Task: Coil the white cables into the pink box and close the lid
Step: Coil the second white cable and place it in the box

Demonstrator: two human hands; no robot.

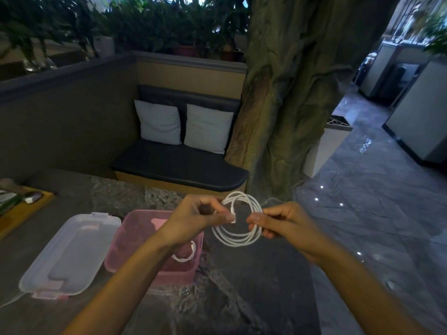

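A person's two bare hands work above a dark, marbled stone table [254,274], seen from a head-worn camera looking down. Between the hands hangs a white cable [238,240] wound into a loose round coil of several loops, held in the air just right of a pink box [125,240]. The left hand [193,218] is closed in a pinch: thumb and fingertips grip the coil's upper left side, with the cable's white plug end [232,217] showing just past the thumb. The right hand [278,222] is also closed, its fingers curled around the coil's right side.

The pink box sits open on the table beneath the left wrist. Inside it, near its right wall, lies a second white cable [185,256], smaller and partly hidden by the forearm. The box's translucent lid [70,252] lies flat on the table just left of the box, its pink clips showing at the near edge.

At the far left edge is a wooden tray [21,213] with blurred items on it. Beyond the table are a dark bench [179,165] with two pale cushions [158,124], a large tree trunk [290,93] and leafy plants.

No brand, label or writing can be read anywhere.
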